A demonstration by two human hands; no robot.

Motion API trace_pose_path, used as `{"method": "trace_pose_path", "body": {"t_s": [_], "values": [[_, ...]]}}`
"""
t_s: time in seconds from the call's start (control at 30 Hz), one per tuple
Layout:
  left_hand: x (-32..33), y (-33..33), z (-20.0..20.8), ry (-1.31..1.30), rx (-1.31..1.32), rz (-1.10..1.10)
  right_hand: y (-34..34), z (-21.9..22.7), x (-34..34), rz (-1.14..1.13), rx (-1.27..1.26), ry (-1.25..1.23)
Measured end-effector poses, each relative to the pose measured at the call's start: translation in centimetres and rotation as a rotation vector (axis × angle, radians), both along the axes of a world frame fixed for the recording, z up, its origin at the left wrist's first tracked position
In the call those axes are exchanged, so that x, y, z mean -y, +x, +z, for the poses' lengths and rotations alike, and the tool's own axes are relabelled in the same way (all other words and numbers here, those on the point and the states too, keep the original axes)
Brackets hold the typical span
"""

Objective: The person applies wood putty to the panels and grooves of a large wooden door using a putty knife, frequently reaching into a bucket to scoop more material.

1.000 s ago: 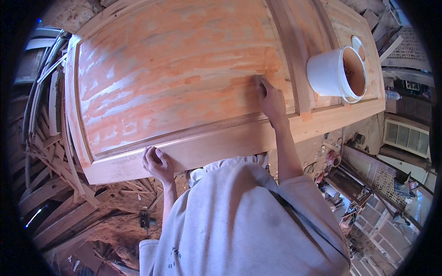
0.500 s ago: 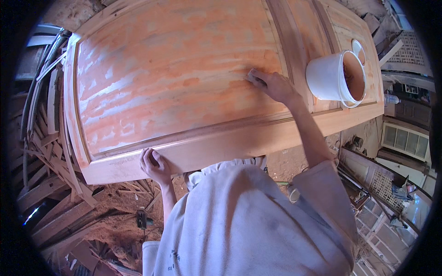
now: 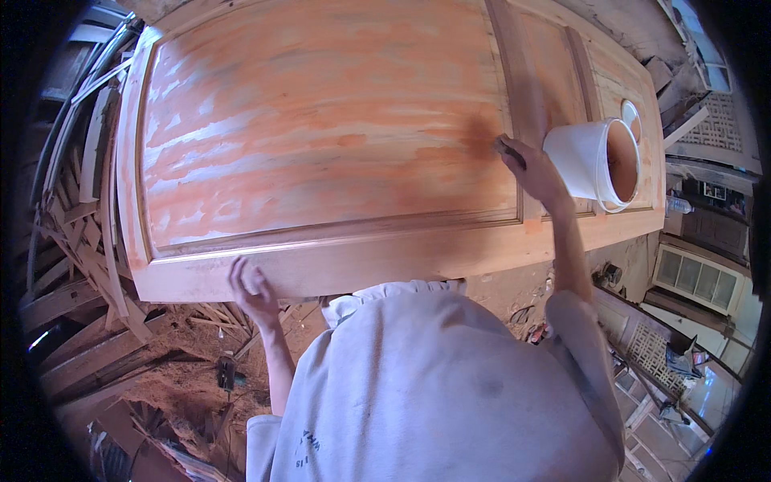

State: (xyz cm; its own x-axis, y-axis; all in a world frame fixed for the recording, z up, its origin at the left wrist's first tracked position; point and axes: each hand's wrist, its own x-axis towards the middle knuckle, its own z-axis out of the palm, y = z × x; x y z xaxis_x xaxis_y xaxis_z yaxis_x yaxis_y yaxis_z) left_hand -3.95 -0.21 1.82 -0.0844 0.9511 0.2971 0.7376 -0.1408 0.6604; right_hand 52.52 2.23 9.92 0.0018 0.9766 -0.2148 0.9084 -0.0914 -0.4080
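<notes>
A large panelled wooden door (image 3: 321, 265) lies flat before me, its big panel (image 3: 321, 145) smeared with streaky orange coating. My right hand (image 3: 536, 170) is closed around a small greyish pad (image 3: 503, 146), too little of which shows to tell its kind. The pad is at the right end of the big panel, by the dark moulding. My left hand (image 3: 255, 291) is at the door's near edge, toward its left end, fingers apart and holding nothing. Just right of my right hand stands a white plastic bucket (image 3: 574, 161), orange-brown inside.
A round white-rimmed lid or tub (image 3: 631, 120) sits behind the bucket on the door. Scrap timber (image 3: 88, 265) is heaped at the left. Sawdust (image 3: 185, 361) covers the floor below. A glazed wooden frame (image 3: 695, 277) and other panels are at the right.
My right hand has moved right with the pad, across the panel toward the bucket. My left hand's fingers have spread more at the edge. The whole view has shifted slightly.
</notes>
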Motion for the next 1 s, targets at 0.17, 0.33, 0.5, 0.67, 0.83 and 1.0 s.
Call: {"method": "trace_pose_path", "body": {"t_s": [0.17,0.33,0.5,0.67,0.83,1.0], "values": [[-3.3,-10.9,-0.2,0.149,0.001,0.575,-10.8,-4.3,1.2,-0.401,-0.234,0.234],[-9.0,-20.9,-2.6,0.023,-0.421,0.517,-14.7,-5.8,-0.6,-0.565,-0.097,0.170],[-12.8,-18.8,-5.9,-0.167,-0.411,0.607,-13.6,-7.1,-0.9,-0.622,0.021,0.160],[-11.8,-19.2,-5.8,-0.122,-0.341,0.551,-13.9,-5.6,-0.4,-0.513,-0.028,0.146],[-12.8,-18.9,-5.5,-0.159,-0.436,0.561,-15.6,-6.8,-1.3,-0.555,0.025,0.132],[-12.3,-19.1,-5.0,-0.211,-0.482,0.611,-16.0,-6.2,-1.4,-0.489,-0.031,0.154]]}}
